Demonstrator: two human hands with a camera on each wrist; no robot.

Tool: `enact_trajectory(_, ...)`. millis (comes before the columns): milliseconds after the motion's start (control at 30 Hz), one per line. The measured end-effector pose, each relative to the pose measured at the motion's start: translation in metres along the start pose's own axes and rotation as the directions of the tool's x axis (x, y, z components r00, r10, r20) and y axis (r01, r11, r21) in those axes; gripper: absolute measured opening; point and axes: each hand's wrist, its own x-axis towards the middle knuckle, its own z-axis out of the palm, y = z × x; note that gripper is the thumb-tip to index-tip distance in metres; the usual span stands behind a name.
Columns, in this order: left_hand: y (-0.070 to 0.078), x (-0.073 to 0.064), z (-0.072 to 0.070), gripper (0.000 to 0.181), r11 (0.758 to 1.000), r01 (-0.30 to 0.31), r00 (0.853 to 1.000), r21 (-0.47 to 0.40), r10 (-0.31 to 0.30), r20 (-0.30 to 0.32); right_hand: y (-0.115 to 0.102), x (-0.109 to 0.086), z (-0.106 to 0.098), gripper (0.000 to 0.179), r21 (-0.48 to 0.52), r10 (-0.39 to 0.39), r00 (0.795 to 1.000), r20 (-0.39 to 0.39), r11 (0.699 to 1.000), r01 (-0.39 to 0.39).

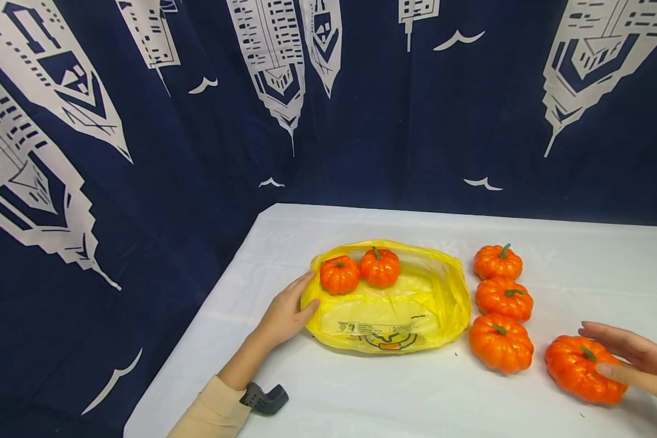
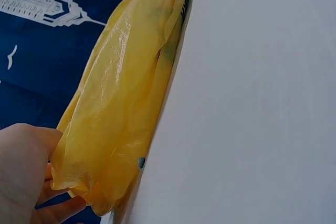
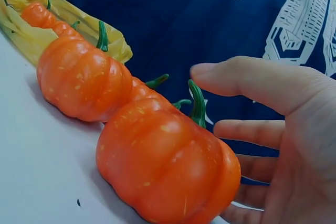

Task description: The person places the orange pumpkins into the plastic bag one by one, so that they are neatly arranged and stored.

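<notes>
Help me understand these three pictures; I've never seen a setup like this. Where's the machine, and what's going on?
There is no robot here, just a person using two bare hands. The wide picture comes from a camera worn on the head, looking forward and down; the other two come from cameras on each wrist.

On the white table lies an open yellow bag with two orange pumpkins inside. Right of it, three more pumpkins sit in a row, and a separate pumpkin lies farther right. Behind hangs a dark blue cloth with white buildings.

The left hand holds the bag's edge. The right hand is spread beside the separate pumpkin, not gripping it; whether fingers touch it, I can't tell.
</notes>
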Motion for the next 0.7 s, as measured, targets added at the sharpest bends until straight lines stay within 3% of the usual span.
enact_trajectory(167,0.001,0.0002,-0.0004,0.059,1.0,0.001,1.0,0.0,-0.001,0.005,0.0008,0.001,-0.0006,0.068,-0.051,-0.009,0.997,0.076,0.999,0.013)
enact_trajectory(567,0.0,0.0001,0.0003,0.059,1.0,0.004,1.0,-0.001,-0.004,0.001,0.0069,0.0019,0.0049,0.067,0.013,-0.008,0.996,0.09,1.0,0.007)
enact_trajectory(700,-0.0001,0.0002,0.0003,0.059,1.0,0.001,1.0,-0.002,-0.001,-0.001,0.0058,-0.0004,0.0059,0.063,0.045,-0.06,0.995,0.081,0.997,0.056)
